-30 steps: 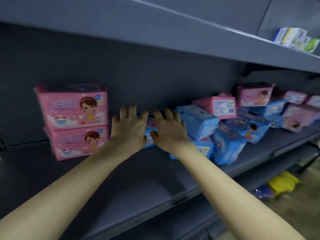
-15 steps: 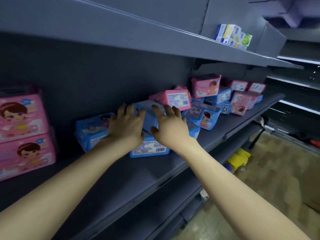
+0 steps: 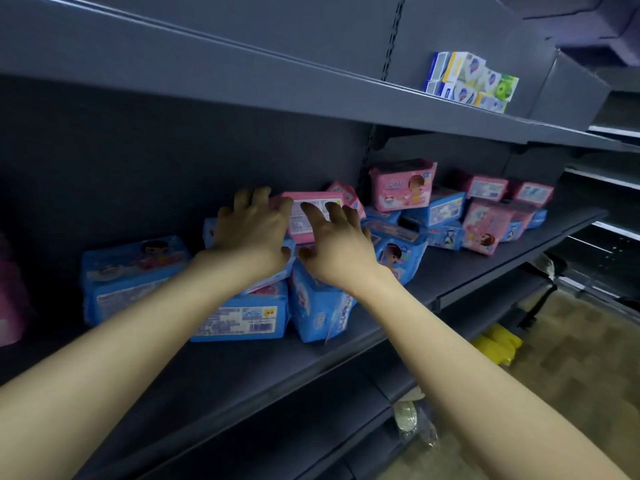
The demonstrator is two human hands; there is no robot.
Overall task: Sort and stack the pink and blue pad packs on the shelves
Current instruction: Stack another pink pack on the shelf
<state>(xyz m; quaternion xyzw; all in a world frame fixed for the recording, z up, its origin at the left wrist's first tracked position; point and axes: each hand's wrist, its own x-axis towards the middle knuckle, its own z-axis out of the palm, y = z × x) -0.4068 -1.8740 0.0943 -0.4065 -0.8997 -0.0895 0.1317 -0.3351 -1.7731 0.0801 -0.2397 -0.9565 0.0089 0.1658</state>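
A pink pad pack [image 3: 313,221] lies label-forward on top of a heap of blue packs [image 3: 242,317] in the middle of the grey shelf [image 3: 214,375]. My left hand [image 3: 252,230] reaches its left end, with the index finger on the upper corner. My right hand [image 3: 341,244] lays spread, straight fingers across its label. Both thumbs hang below the pack. A lone blue pack [image 3: 135,271] stands to the left, and a blurred pink stack [image 3: 10,299] shows at the far left edge. More pink packs [image 3: 401,185] and blue packs [image 3: 445,209] are jumbled to the right.
The upper shelf [image 3: 311,88] overhangs closely and carries small soap boxes [image 3: 471,81] at the right. Below are lower shelves with a clear bag [image 3: 412,420]. Yellow items [image 3: 498,344] lie on the floor at the right.
My view has swung right, sending the pink stack to the frame's left edge. Both hands moved from the blue packs up and right onto the pink pack on the heap.
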